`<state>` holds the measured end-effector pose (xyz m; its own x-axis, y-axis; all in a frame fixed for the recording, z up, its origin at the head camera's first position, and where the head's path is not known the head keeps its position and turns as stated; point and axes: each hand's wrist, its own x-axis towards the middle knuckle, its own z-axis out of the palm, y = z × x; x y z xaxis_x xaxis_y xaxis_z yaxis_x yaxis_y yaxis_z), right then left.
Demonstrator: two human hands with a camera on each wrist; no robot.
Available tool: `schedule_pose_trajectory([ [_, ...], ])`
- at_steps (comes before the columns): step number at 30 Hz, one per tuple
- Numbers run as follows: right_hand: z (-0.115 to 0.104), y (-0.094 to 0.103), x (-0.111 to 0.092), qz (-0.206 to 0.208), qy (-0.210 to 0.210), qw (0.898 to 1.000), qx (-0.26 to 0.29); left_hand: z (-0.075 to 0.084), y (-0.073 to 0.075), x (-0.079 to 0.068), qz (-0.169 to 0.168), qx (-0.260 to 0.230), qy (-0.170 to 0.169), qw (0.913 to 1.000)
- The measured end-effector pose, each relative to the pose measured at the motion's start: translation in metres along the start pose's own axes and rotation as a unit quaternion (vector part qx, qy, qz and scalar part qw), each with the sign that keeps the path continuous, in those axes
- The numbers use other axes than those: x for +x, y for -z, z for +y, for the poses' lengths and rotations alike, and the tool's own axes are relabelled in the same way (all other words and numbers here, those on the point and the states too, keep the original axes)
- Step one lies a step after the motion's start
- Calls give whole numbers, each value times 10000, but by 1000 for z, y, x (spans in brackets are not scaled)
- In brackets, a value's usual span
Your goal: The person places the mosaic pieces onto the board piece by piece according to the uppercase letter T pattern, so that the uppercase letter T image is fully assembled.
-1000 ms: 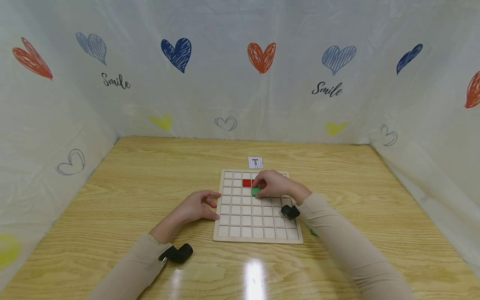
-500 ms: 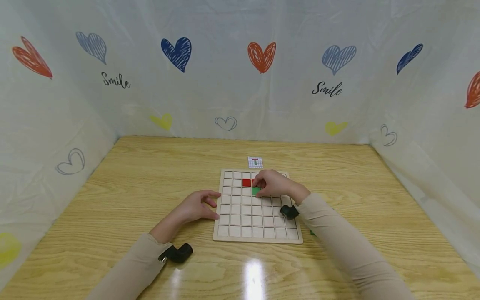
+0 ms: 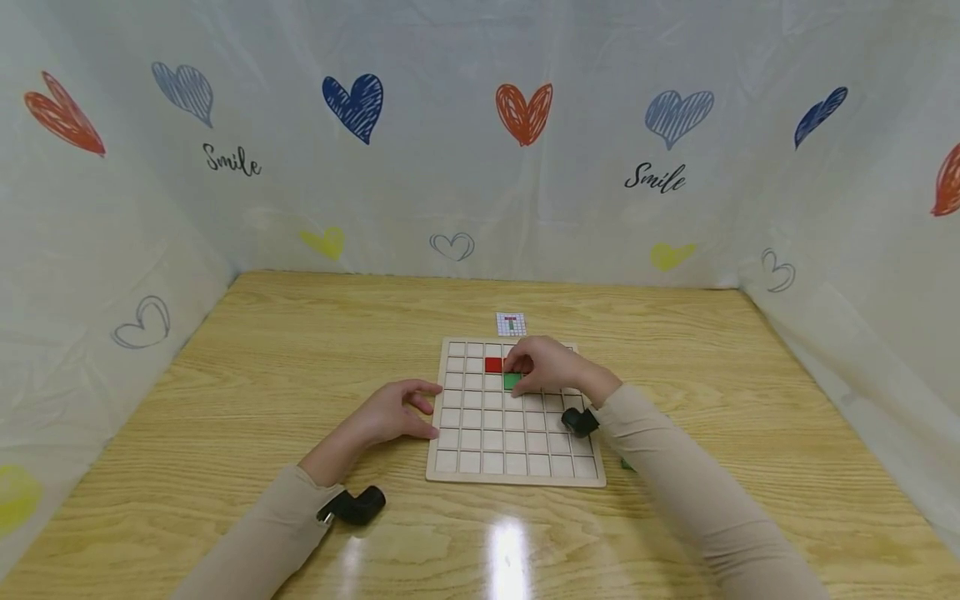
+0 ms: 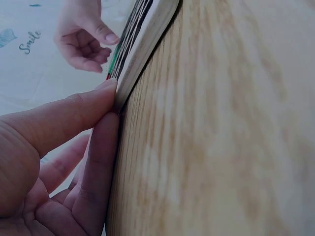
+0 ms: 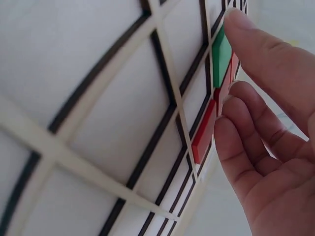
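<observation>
A square wooden grid board point(image 3: 517, 482) lies on the table. Low over its upper part is my right hand point(image 3: 547, 365), thumb and fingers spread astride a green tile point(image 3: 512, 381) that sits in a cell. In the right wrist view the thumb tip point(image 5: 238, 19) is at the edge of the green tile point(image 5: 222, 56), and loosely bent fingers hover by the red tiles point(image 5: 204, 132). One red tile point(image 3: 492, 365) shows clearly; others are partly hidden by the hand. My left hand point(image 3: 393, 412) touches the board's left edge with thumb and fingers, as the left wrist view shows.
A small printed card point(image 3: 511, 324) with a red and green T pattern lies beyond the board. Part of a green piece point(image 3: 626, 464) shows beside the right sleeve. The wooden table point(image 3: 322, 333) meets a white curtain point(image 3: 420, 192) at the back and sides.
The green tile, slightly tilted a second ago, now looks flatter in its cell. My right hand has shifted very slightly; the left hand keeps its place at the board's edge.
</observation>
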<state>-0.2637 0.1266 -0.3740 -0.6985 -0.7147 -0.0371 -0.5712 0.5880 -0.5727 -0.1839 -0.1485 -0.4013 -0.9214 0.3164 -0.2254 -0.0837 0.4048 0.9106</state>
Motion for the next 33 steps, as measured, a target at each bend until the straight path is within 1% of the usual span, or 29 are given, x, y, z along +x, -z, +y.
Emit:
schedule_pose_trajectory([
  [8,3,12,-17,181,15,9997,-141,3,0,3,106,261,28,9996],
  [14,7,20,-37,316,-64,9994,-108,6,-1,1,124,326,59,9994],
  [19,15,22,-56,404,-188,9990,-33,6,-1,0,124,383,136,9991],
  [22,19,24,-67,476,-212,9986,-49,5,-1,-1,121,366,119,9992],
  [33,38,28,-96,713,-124,9972,-184,5,-2,-1,81,325,12,9994],
])
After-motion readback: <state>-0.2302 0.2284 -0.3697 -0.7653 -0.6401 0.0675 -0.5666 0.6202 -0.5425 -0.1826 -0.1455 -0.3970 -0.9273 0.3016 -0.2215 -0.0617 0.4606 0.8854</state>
